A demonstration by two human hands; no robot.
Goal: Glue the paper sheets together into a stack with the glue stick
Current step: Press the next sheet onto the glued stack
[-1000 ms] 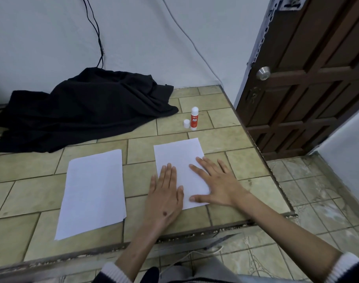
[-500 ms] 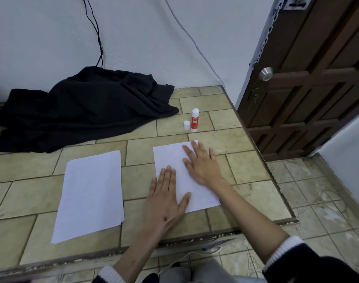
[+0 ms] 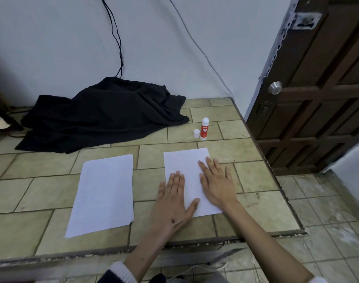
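On the tiled ledge, near its right edge, the stack (image 3: 186, 170) is pressed flat by both hands. The left hand (image 3: 172, 203) is laid on the sheet's lower left edge, fingers straight and close together, thumb spread onto the paper. The right hand (image 3: 215, 184) is laid flat on the right side, fingers straight and slightly fanned, nothing gripped. Since a second ago the right hand has been swept up the sheet and drawn back toward the middle, while the left has been kept in place; this is judged as smoothing of a freshly glued sheet, so one bond looks close to done. The loose sheets (image 3: 103, 193) are left well apart to the left, not yet added. Beyond the stack, the glue stick (image 3: 204, 129) is stood upright and uncapped, its cap (image 3: 196, 133) just beside it. A black cloth (image 3: 105, 115) is heaped by the wall; a door (image 3: 317, 88) is seen at right.
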